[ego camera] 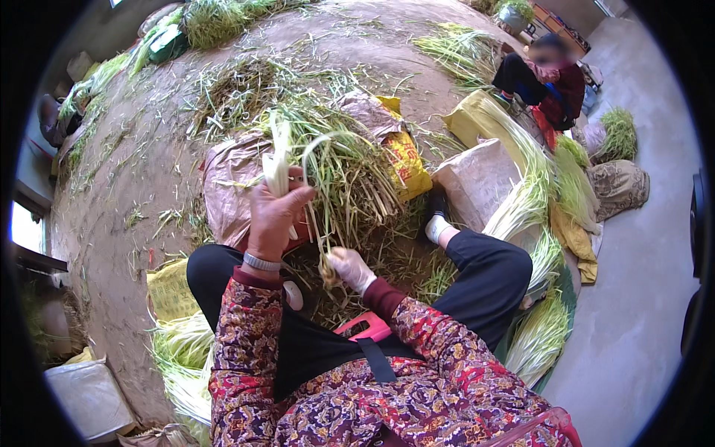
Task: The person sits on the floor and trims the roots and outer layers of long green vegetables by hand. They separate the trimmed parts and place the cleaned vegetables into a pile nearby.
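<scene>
My left hand (277, 211), with a grey band at its wrist, grips a small bundle of white stalks (279, 162), held upright. Lower and to the right, my right hand (353, 269), in what looks like a thin pale glove, pinches the brownish lower end of a long stalk (328, 267). That stalk's pale leaf (309, 146) arches up beside my left hand. Just beyond both hands lies a heap of green leafy stalks (357, 173), their cut-looking ends towards me, resting on a pinkish woven sack (232, 181). My fingers partly hide the bundle.
Pale stalks lie in long piles at my right (528, 201) and left (187, 357). A yellow printed sack (409, 167) is beside the heap. Plant scraps (234, 89) litter the earth floor. One person (550, 84) sits at the far right, another (53, 120) at the far left.
</scene>
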`<state>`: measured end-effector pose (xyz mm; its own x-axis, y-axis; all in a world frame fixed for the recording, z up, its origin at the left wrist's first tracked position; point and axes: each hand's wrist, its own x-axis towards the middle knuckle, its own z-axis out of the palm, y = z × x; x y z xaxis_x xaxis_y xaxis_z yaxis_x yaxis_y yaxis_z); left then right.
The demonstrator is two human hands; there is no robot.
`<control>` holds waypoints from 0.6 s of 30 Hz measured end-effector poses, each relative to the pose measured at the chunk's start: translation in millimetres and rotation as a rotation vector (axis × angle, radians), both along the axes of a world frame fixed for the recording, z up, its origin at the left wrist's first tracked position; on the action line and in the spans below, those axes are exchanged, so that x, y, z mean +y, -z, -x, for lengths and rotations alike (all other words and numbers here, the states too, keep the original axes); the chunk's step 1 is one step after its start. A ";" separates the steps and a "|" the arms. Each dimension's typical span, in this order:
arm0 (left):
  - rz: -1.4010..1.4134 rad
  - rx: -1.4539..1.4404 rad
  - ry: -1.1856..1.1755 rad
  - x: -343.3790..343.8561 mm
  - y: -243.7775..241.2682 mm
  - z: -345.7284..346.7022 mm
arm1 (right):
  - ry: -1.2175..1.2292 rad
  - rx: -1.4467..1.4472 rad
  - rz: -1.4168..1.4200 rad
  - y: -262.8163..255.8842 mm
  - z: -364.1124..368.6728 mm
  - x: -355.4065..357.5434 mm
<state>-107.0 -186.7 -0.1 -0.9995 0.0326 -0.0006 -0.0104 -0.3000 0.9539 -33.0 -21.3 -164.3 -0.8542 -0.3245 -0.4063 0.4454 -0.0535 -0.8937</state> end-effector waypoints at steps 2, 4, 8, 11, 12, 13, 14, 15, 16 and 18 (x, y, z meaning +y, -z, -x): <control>-0.039 0.033 -0.105 -7.1 -7.4 2.5 | -0.191 0.182 -0.502 18.4 -19.6 14.0; -0.083 0.046 -0.135 -17.6 -11.3 7.3 | -0.338 0.361 -0.858 81.0 -27.4 32.2; -0.149 0.008 -0.117 -29.7 -9.3 13.8 | -0.372 0.139 -0.943 85.6 -19.2 66.4; -0.103 0.011 -0.103 -26.4 -7.9 12.8 | 0.080 0.516 -0.720 33.8 10.8 57.5; -0.090 0.000 -0.090 -24.2 -6.9 13.2 | 0.153 0.682 -0.500 7.5 22.2 48.1; -0.096 -0.022 -0.085 -23.5 -6.2 11.0 | 0.072 0.465 -0.322 -22.6 27.9 38.6; -0.099 -0.042 -0.077 -22.2 -8.0 9.4 | 0.013 0.567 -0.223 -48.2 32.0 25.4; -0.102 -0.058 -0.065 -20.5 -9.3 9.1 | -0.058 0.607 -0.156 -62.3 35.2 14.4; -0.134 -0.072 -0.049 -21.4 -8.8 10.1 | -0.077 0.607 -0.111 -86.0 30.7 0.4; -0.188 -0.096 -0.019 -23.3 -5.4 12.3 | -0.143 0.464 0.054 -77.7 25.7 -19.1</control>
<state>-119.3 -210.0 5.3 -0.9955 0.0228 -0.0918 -0.0916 -0.4740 0.8758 -58.7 -40.4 -86.6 -0.8865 -0.4620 0.0269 0.0073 -0.0721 -0.9974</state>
